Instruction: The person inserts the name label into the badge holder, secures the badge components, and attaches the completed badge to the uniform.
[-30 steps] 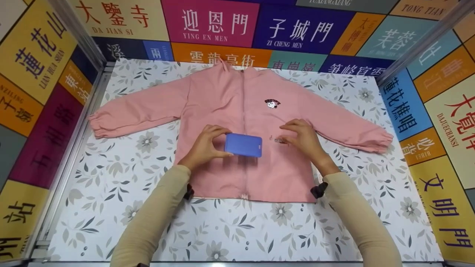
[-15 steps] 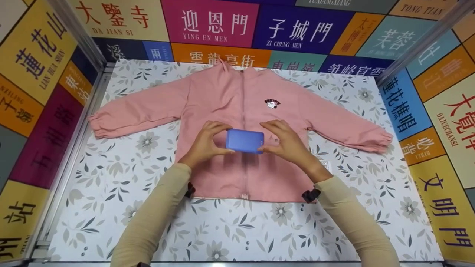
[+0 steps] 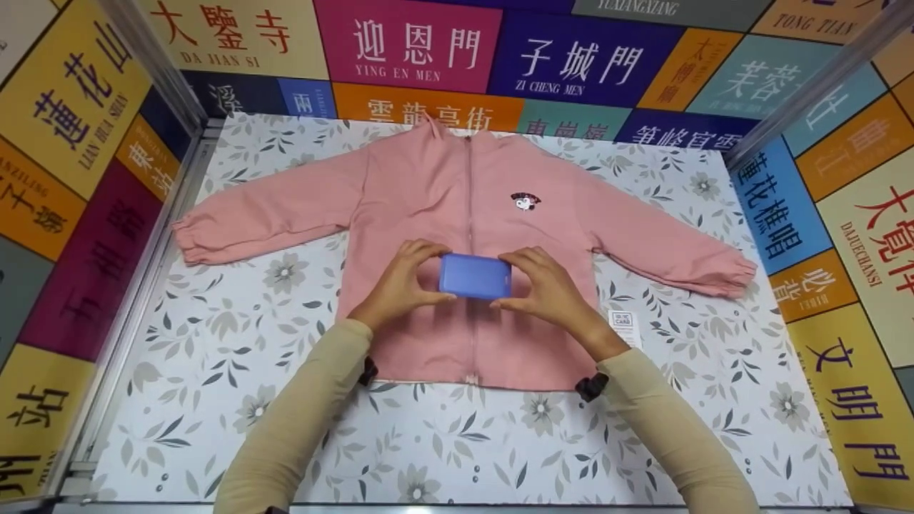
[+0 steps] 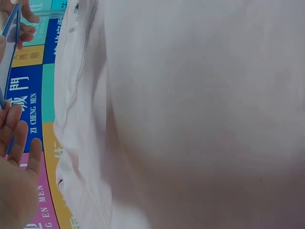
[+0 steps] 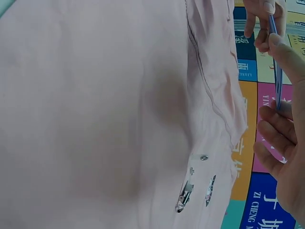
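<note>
Held above a pink zip jacket is a flat blue card holder, with a small slot near its right end. My left hand pinches its left end between thumb and fingers. At the opposite end my right hand pinches it the same way. Both wrist views show the card holder nearly edge-on, at the border of the picture. The jacket lies front up with its sleeves spread, a small dark-and-white patch on its chest.
A white printed tag lies beside the jacket's right edge. The table has a leafy floral cover. Panels with large lettering stand at the back and both sides, with metal posts at the corners.
My right hand has come left from over the jacket's right side and taken hold of the card holder's right end. The left hand has kept its grip, shifting only slightly.
</note>
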Demonstrator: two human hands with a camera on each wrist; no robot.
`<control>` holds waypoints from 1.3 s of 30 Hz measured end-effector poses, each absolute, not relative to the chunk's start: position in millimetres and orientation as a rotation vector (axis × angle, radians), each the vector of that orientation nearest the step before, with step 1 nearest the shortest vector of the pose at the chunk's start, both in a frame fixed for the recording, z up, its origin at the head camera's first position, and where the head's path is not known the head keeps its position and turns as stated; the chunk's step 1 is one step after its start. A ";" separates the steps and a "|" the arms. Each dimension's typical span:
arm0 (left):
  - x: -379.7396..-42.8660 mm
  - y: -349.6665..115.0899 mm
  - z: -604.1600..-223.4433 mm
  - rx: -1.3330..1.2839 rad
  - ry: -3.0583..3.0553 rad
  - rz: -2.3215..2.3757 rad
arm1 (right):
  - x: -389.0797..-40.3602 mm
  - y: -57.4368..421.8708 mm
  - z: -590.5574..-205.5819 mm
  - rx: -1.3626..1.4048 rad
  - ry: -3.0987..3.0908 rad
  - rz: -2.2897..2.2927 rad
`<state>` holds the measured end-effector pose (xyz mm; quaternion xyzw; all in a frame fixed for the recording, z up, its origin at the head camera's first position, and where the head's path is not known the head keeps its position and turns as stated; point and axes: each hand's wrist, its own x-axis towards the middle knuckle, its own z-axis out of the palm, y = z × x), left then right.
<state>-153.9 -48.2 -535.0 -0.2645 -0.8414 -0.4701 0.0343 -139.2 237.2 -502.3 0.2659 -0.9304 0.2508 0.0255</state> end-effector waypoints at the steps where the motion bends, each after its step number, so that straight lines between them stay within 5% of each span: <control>1: -153.6 -48.0 -535.1 -0.820 -2.595 -1.457 | -138.8 237.6 -502.7 0.825 -2.874 0.772; 26: -142.8 -36.8 -540.7 -0.579 -2.442 -2.377 | -136.8 244.0 -508.1 0.945 -2.792 0.578; 39: -139.7 -40.6 -535.3 -0.687 -2.692 -1.909 | -136.5 251.8 -505.3 0.953 -2.793 0.632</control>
